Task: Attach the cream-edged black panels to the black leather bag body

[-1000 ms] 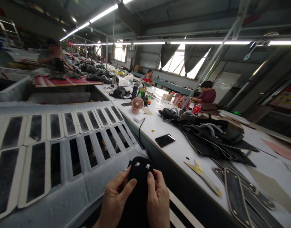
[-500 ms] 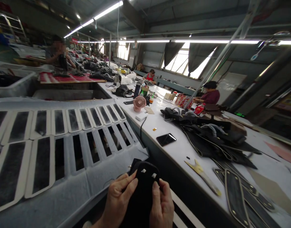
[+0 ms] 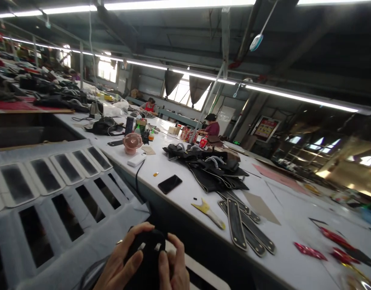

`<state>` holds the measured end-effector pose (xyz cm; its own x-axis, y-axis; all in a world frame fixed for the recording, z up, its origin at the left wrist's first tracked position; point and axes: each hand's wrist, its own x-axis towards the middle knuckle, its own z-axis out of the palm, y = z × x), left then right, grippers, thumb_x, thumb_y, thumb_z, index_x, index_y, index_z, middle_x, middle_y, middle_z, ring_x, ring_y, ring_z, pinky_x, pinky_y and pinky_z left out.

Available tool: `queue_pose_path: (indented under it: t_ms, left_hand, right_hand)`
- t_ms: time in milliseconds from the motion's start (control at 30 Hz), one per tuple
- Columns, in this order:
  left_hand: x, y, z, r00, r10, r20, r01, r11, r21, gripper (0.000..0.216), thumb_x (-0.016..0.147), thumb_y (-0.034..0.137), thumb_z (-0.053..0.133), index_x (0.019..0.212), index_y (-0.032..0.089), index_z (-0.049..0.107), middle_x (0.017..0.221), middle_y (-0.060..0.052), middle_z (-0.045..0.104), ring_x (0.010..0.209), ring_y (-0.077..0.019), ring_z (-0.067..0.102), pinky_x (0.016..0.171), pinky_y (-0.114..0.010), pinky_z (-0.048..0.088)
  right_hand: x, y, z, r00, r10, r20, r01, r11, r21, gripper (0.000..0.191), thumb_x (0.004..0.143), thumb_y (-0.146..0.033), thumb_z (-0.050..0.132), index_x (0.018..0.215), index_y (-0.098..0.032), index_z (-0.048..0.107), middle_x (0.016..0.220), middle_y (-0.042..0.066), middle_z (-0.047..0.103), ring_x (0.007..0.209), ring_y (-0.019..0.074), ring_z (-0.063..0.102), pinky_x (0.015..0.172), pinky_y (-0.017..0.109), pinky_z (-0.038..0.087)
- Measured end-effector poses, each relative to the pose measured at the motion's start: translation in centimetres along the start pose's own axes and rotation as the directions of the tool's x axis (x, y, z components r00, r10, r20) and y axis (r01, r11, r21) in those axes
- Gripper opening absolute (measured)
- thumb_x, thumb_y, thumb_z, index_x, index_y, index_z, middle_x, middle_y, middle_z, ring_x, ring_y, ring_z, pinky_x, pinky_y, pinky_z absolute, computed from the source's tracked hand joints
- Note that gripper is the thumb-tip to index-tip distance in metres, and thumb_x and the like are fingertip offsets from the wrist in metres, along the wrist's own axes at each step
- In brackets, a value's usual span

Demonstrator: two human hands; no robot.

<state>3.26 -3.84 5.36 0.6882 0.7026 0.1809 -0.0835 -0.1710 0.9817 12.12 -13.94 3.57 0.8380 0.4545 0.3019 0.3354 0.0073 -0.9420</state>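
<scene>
At the bottom edge my left hand (image 3: 120,264) and my right hand (image 3: 173,270) both grip a flat black piece (image 3: 146,253) with two small pale metal tabs near its rounded top end. The thumbs press on its face. Its lower part runs out of view. The hands hover over a grey cloth surface (image 3: 91,237) that carries rows of dark strips in pale frames (image 3: 40,177).
A long white table (image 3: 185,189) runs on the right with a black phone (image 3: 169,184), a pink fan (image 3: 132,143), a heap of black parts (image 3: 209,165), flat black strips (image 3: 235,219) and a yellow-handled tool (image 3: 208,211). Two people sit far back.
The view has swung right and up, showing more of the white table's right end. My hands with the black piece now sit lower and further left in the picture.
</scene>
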Motion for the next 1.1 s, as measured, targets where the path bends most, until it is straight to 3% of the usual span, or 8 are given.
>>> queue_pose_path:
  t_ms: [67,167,400,500,667,1100]
  left_hand:
    - [-0.3,-0.2,0.3,1.0,0.022,-0.02,-0.023,1.0,-0.022,0.054,0.082,0.068,0.052,0.118,0.03,0.064,0.135,-0.002,0.059,0.129,-0.0307,0.049,0.115,-0.041,0.033]
    - [-0.4,-0.4,0.7,0.998,0.058,-0.004,-0.058,0.996,-0.063,0.05,0.084,0.064,0.052,0.118,0.029,0.065,0.132,-0.003,0.061,0.129,-0.0296,0.049,0.115,-0.039,0.032]
    - [-0.7,-0.5,0.6,0.992,0.105,0.074,-0.101,0.993,-0.06,0.053,0.092,0.062,0.04,0.122,0.023,0.06,0.133,-0.007,0.058,0.13,-0.0284,0.046,0.114,-0.037,0.032]
    - [-1.0,0.3,0.7,0.98,0.17,0.104,-0.156,0.98,-0.124,0.057,0.094,0.064,0.031,0.12,0.022,0.059,0.128,-0.008,0.06,0.127,-0.0274,0.048,0.113,-0.037,0.032]
    - [-1.3,1.2,1.2,0.979,0.157,0.132,-0.135,0.978,-0.161,0.065,0.094,0.067,0.023,0.117,0.018,0.06,0.125,-0.01,0.06,0.123,-0.027,0.051,0.111,-0.037,0.033]
    - [-2.2,0.1,2.2,0.976,0.138,0.172,-0.088,0.959,-0.269,0.055,0.098,0.059,0.023,0.114,0.023,0.061,0.119,-0.005,0.06,0.124,-0.0246,0.047,0.11,-0.033,0.031]
  right_hand:
    - [1.0,0.0,-0.7,0.985,-0.173,0.026,0.175,0.978,-0.111,0.044,0.094,-0.05,0.049,0.13,-0.026,0.057,0.09,0.004,0.067,0.075,0.0194,0.066,0.063,0.026,0.054]
    - [2.1,-0.4,-1.2,0.92,-0.38,0.094,0.391,0.904,-0.173,0.039,0.092,-0.044,0.054,0.127,-0.029,0.062,0.118,0.008,0.062,0.106,0.0259,0.061,0.09,0.035,0.052]
    - [1.9,-2.6,-2.5,0.877,-0.442,0.187,0.475,0.856,-0.205,0.028,0.089,-0.02,0.06,0.112,-0.031,0.071,0.112,0.006,0.064,0.106,0.0231,0.058,0.088,0.036,0.053]
    - [1.7,-3.0,-3.1,0.887,-0.415,0.203,0.447,0.882,-0.15,0.023,0.09,-0.018,0.059,0.102,-0.031,0.074,0.11,0.004,0.066,0.113,0.0236,0.053,0.094,0.04,0.05]
    - [1.2,-2.4,-3.6,0.898,-0.393,0.197,0.406,0.913,-0.028,0.018,0.09,-0.018,0.063,0.097,-0.028,0.074,0.101,0.003,0.072,0.115,0.0228,0.054,0.092,0.039,0.053]
    - [0.2,-1.3,-5.0,0.744,-0.634,0.213,0.649,0.761,0.0,0.034,0.086,-0.001,0.062,0.108,-0.025,0.069,0.102,0.003,0.071,0.103,0.0204,0.062,0.084,0.033,0.057]
